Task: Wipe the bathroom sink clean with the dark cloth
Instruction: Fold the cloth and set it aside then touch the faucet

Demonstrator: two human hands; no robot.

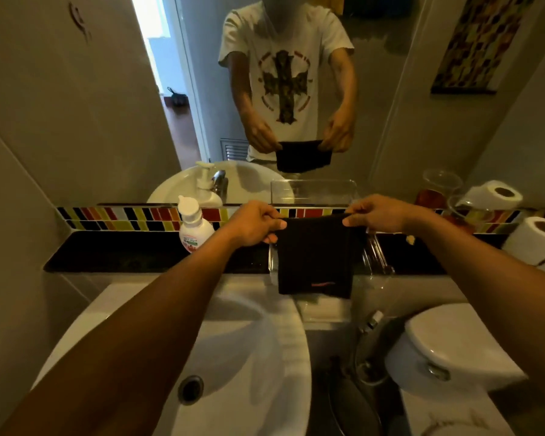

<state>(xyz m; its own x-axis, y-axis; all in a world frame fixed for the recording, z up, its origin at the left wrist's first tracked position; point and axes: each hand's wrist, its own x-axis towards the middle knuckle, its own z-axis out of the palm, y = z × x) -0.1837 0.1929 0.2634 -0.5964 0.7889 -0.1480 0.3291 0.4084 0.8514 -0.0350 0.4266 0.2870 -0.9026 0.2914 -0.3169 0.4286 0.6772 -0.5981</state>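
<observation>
I looked down over a white oval ceramic sink point(243, 357) with a dark round drain point(190, 389). Both my bare arms reached forward above it. My left hand point(255, 224) and right hand point(378, 214) were held apart, each pinching one top corner of a dark, nearly black rectangular cloth point(317, 256), which hung flat between them. The cloth carried a small reddish mark point(323, 283) near its lower edge. It hung in the air in front of a black stone desk ledge point(117, 251) behind the sink, and did not touch the basin.

On the ledge, left of my left hand, stood a white plastic bottle with a flip cap and a red-and-green label point(193, 224). A clear plastic box point(376, 258) sat partly hidden behind the cloth. White toilet paper rolls point(538, 239) were at the ledge's right end. A strip of multicoloured tiles point(123, 217) ran along the wall beneath a large mirror point(76, 105), which reflected a person in a white T-shirt holding the cloth. A white toilet point(447, 344) stood at lower right.
</observation>
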